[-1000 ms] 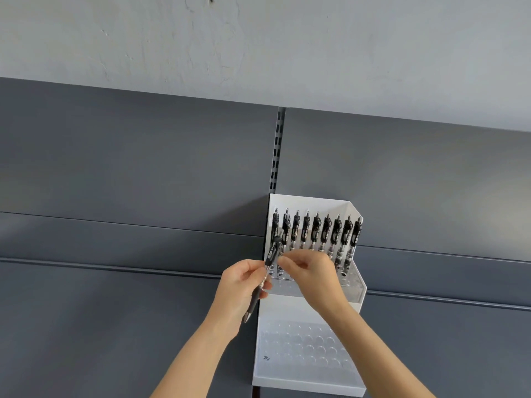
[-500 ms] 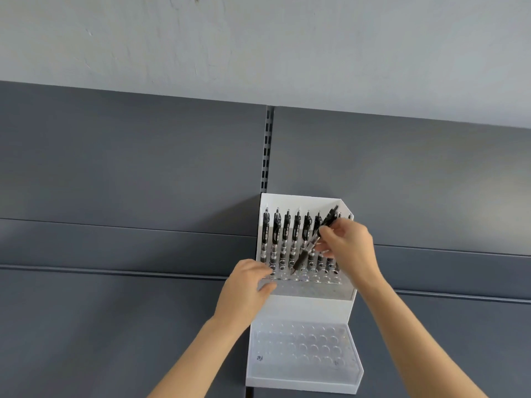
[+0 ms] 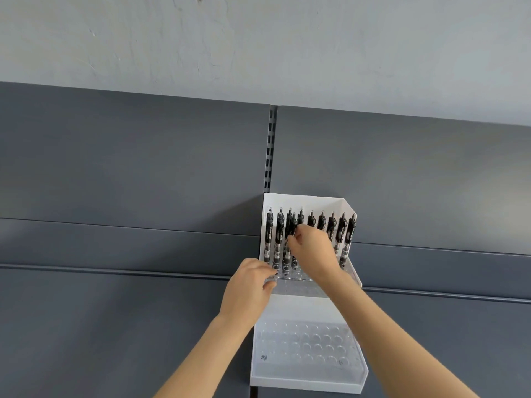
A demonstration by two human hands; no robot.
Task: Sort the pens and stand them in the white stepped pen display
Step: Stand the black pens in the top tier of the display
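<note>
Right hand [image 3: 313,249] has shifted left along the white stepped pen display [image 3: 301,308], fingers [image 3: 291,240] pinching a pen [image 3: 293,225] upright at the far tier; left hand [image 3: 250,288] rests loose-fingered on its left edge. Missed hole could tip neighbouring pens [image 3: 341,231].

Row of pens [image 3: 342,231] is standing along the back edge of the white stepped pen display [image 3: 309,380], walling off its rear. The right hand [image 3: 313,248], pinching one pen [image 3: 293,226], and the left hand [image 3: 247,291], resting at the left edge, are crowding the upper step [image 3: 301,288]. The lower step [image 3: 310,343] is lying open from above.
</note>
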